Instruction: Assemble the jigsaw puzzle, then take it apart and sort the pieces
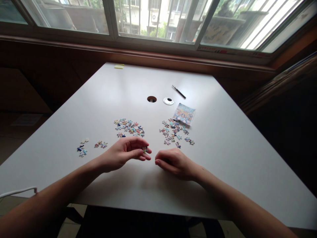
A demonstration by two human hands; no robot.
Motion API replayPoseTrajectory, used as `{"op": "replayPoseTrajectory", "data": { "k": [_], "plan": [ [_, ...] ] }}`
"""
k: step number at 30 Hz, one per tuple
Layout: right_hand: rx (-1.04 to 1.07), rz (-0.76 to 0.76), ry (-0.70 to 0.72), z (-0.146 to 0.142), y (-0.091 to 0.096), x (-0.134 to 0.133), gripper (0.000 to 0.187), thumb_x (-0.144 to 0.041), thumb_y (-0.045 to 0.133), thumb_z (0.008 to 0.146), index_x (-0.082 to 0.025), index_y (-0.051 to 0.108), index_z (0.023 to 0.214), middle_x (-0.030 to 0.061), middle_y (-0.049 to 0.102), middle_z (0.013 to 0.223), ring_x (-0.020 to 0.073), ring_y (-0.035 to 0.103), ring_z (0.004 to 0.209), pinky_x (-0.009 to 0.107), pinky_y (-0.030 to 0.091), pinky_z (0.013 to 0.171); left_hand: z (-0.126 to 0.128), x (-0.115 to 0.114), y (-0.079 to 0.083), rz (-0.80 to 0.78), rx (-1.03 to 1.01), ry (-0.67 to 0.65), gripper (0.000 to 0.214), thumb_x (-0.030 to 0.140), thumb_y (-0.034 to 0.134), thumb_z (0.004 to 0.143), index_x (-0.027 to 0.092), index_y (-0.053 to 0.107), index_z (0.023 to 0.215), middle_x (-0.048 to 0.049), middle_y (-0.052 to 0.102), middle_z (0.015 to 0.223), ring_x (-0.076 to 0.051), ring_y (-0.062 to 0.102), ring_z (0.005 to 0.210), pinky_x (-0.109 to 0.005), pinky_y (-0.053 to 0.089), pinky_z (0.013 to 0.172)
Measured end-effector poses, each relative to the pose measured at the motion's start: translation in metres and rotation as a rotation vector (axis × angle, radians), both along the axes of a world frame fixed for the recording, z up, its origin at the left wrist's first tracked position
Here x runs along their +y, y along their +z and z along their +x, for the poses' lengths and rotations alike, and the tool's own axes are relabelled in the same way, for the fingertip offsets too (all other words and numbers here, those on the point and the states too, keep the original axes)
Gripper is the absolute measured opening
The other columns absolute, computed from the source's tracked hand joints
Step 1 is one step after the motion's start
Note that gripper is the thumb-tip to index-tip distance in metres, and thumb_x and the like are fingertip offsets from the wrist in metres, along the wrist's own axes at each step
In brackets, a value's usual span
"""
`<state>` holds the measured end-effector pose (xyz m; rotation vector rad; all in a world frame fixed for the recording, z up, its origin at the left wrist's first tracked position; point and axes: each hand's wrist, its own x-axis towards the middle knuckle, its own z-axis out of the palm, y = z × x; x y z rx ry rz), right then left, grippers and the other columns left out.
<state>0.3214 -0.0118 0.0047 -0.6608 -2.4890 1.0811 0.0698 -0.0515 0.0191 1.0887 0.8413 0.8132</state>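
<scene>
Between the thumb and fingers of my left hand is a small multicoloured jigsaw puzzle piece. My right hand rests beside it near the table's front, fingers curled; whether anything is inside them is hidden. Beyond my left hand lies a loose pile of jigsaw pieces. Another pile of pieces spreads out past my right hand. Farther left are two smaller groups, one of reddish pieces and one of blue and pale pieces.
A picture card or packet touches the right pile's far side. Behind it are a black pen, a round metallic cover and a cable hole in the white table. Yellow sticky notes lie at the far edge. A white cable is at left.
</scene>
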Motion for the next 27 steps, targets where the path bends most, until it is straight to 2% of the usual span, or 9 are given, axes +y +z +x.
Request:
{"op": "replayPoseTrajectory", "data": {
  "k": [7, 12, 14, 15, 18, 19, 21, 23, 27],
  "plan": [
    [0.015, -0.005, -0.003, 0.0, 0.002, -0.001, 0.019, -0.029, 0.053, 0.097, -0.017, 0.063, 0.087, -0.004, 0.052, 0.062, 0.0074, 0.042, 0.054, 0.019, 0.034, 0.055, -0.002, 0.0, 0.0, -0.026, -0.05, -0.049, 0.027, 0.025, 0.069, 0.091, 0.012, 0.062, 0.113, -0.0148, 0.073, 0.111, -0.026, 0.072, 0.105, -0.035, 0.059, 0.091],
    [0.001, 0.0, 0.003, -0.001, 0.003, -0.001, 0.019, -0.03, 0.053, 0.097, -0.017, 0.063, 0.089, -0.0038, 0.051, 0.062, 0.0079, 0.043, 0.054, 0.02, 0.035, 0.056, 0.0, -0.001, -0.001, 0.049, 0.047, -0.11, 0.027, 0.029, 0.066, 0.093, 0.014, 0.058, 0.113, -0.0132, 0.073, 0.104, -0.025, 0.073, 0.098, -0.037, 0.06, 0.085],
    [-0.001, -0.008, 0.003, 0.0, 0.003, 0.0, 0.018, -0.03, 0.053, 0.097, -0.017, 0.063, 0.088, -0.0036, 0.052, 0.063, 0.008, 0.043, 0.055, 0.02, 0.035, 0.056, -0.006, 0.002, -0.002, 0.214, 0.207, -0.056, 0.027, 0.032, 0.065, 0.093, 0.016, 0.057, 0.113, -0.0111, 0.073, 0.101, -0.022, 0.073, 0.092, -0.036, 0.059, 0.081],
    [-0.001, -0.013, 0.002, 0.0, 0.003, 0.0, 0.018, -0.029, 0.053, 0.097, -0.017, 0.063, 0.088, -0.0035, 0.052, 0.063, 0.0081, 0.043, 0.056, 0.02, 0.035, 0.057, -0.012, 0.005, -0.001, 0.343, 0.343, 0.015, 0.026, 0.033, 0.065, 0.092, 0.017, 0.058, 0.111, -0.0102, 0.072, 0.102, -0.022, 0.071, 0.092, -0.037, 0.058, 0.082],
    [0.008, -0.025, 0.006, 0.001, 0.002, 0.0, 0.017, -0.029, 0.053, 0.097, -0.017, 0.062, 0.088, -0.0034, 0.052, 0.063, 0.0081, 0.043, 0.056, 0.019, 0.036, 0.057, -0.039, 0.017, 0.001, 0.744, 0.874, 0.285, 0.022, 0.034, 0.065, 0.09, 0.018, 0.064, 0.105, -0.0092, 0.069, 0.109, -0.026, 0.063, 0.106, -0.044, 0.049, 0.097],
    [0.012, -0.027, 0.009, 0.001, 0.001, 0.0, 0.017, -0.029, 0.053, 0.097, -0.018, 0.062, 0.088, -0.0035, 0.051, 0.063, 0.0081, 0.043, 0.056, 0.019, 0.036, 0.057, -0.049, 0.021, 0.001, 0.804, 1.022, 0.332, 0.022, 0.035, 0.063, 0.09, 0.019, 0.066, 0.105, -0.0094, 0.068, 0.112, -0.028, 0.06, 0.111, -0.046, 0.046, 0.101],
    [0.02, -0.028, 0.015, 0.001, 0.0, 0.001, 0.017, -0.028, 0.053, 0.097, -0.018, 0.062, 0.087, -0.0034, 0.051, 0.063, 0.0082, 0.043, 0.056, 0.02, 0.035, 0.056, -0.07, 0.029, 0.002, 0.808, 1.205, 0.342, 0.025, 0.039, 0.062, 0.09, 0.02, 0.068, 0.106, -0.0093, 0.067, 0.114, -0.03, 0.058, 0.113, -0.046, 0.045, 0.1],
    [0.021, -0.03, 0.02, 0.001, 0.0, 0.001, 0.017, -0.028, 0.052, 0.097, -0.018, 0.061, 0.086, -0.0031, 0.051, 0.064, 0.0085, 0.043, 0.056, 0.02, 0.036, 0.056, -0.085, 0.034, 0.0, 0.77, 1.287, 0.284, 0.028, 0.043, 0.061, 0.089, 0.022, 0.07, 0.106, -0.0087, 0.067, 0.115, -0.03, 0.058, 0.112, -0.044, 0.045, 0.099],
    [0.023, -0.028, 0.024, 0.001, 0.0, 0.001, 0.018, -0.028, 0.052, 0.097, -0.018, 0.061, 0.086, -0.0028, 0.051, 0.064, 0.0087, 0.043, 0.056, 0.02, 0.036, 0.056, -0.095, 0.036, -0.004, 0.715, 1.382, 0.227, 0.033, 0.045, 0.056, 0.09, 0.024, 0.071, 0.11, -0.0081, 0.068, 0.115, -0.029, 0.06, 0.108, -0.041, 0.044, 0.098]
  ]
}}
